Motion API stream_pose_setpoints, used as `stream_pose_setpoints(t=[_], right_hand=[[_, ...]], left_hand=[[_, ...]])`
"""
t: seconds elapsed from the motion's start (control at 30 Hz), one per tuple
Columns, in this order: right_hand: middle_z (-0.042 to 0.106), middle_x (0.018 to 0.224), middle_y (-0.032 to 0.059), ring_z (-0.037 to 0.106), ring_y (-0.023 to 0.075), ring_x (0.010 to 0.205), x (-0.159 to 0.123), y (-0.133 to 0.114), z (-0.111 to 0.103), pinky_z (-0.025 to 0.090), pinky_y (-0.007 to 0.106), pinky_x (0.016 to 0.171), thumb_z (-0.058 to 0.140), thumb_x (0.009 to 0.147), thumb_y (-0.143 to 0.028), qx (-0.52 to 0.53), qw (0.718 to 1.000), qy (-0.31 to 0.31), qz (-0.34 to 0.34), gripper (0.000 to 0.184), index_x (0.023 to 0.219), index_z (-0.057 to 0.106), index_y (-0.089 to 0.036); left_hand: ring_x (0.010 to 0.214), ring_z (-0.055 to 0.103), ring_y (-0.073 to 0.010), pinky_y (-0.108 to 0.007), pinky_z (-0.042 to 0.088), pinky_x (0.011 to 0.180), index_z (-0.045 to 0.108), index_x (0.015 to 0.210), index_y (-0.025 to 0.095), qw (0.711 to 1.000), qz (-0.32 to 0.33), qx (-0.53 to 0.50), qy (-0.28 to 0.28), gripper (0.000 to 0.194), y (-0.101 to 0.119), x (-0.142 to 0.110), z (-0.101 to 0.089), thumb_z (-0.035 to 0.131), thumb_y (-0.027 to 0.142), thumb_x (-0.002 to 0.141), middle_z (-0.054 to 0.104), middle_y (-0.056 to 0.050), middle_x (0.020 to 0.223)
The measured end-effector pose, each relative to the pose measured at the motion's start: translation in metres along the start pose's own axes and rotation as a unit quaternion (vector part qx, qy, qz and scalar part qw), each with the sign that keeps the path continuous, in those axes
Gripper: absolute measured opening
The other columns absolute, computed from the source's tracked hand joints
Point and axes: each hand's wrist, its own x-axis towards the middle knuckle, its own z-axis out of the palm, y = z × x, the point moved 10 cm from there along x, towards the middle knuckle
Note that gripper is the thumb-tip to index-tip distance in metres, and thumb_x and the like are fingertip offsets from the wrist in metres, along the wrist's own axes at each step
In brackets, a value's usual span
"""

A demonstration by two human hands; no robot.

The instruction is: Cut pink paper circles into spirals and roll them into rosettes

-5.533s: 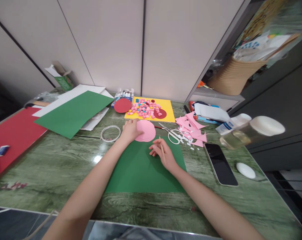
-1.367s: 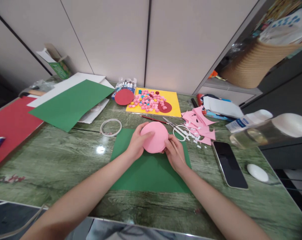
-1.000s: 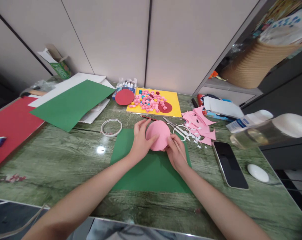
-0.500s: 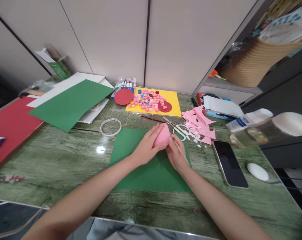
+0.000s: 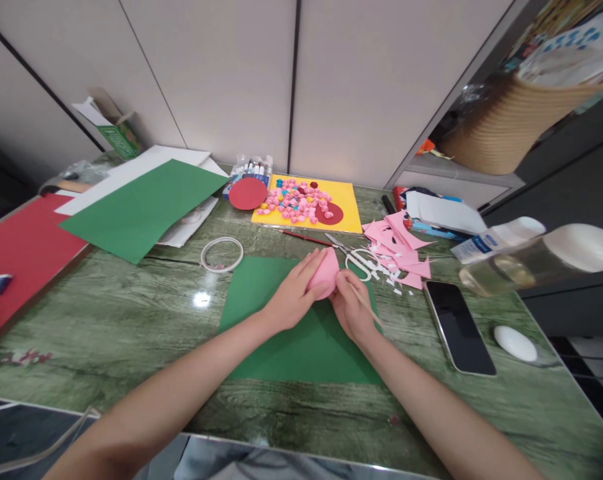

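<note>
My left hand [image 5: 292, 293] is closed around a piece of pink paper [image 5: 327, 270], thumb on the near side and fingers along the top. At the paper's right edge, my right hand [image 5: 350, 310] pinches with its fingertips. A thin wooden stick [image 5: 368, 308] lies in the right hand, its pale end sticking out past the palm; its other end is hidden by the fingers. Both hands are over a green sheet [image 5: 281, 357] on the table. White-handled scissors [image 5: 362, 261] lie just beyond the right hand.
Pink paper scraps [image 5: 398, 247] lie right of the scissors. A yellow sheet [image 5: 350, 203] bears pink pompoms [image 5: 296, 210]. A tape roll [image 5: 204, 259] rests at left. A phone [image 5: 458, 327], a white mouse-like object [image 5: 515, 343] and a clear bottle [image 5: 511, 273] stand at right.
The stick in my right hand has swung outward, so more of its pale end shows past the palm. My left hand and the pink paper have hardly moved.
</note>
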Motion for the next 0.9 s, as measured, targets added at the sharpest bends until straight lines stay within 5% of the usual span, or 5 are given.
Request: stream_pose_setpoints(t=[0.9], right_hand=[[0.043, 0.061, -0.0047, 0.037, 0.0076, 0.052, -0.0007, -0.0012, -0.0058, 0.031, 0.019, 0.048, 0.065, 0.072, -0.037, -0.060, 0.998, 0.011, 0.006, 0.022, 0.063, 0.056, -0.019]], left_hand=[[0.138, 0.009, -0.0226, -0.042, 0.013, 0.113, 0.007, 0.142, 0.025, 0.999, 0.017, 0.008, -0.029, 0.077, 0.0079, -0.0027, 0.0037, 0.046, 0.050, 0.081, 0.009, -0.005, 0.150]])
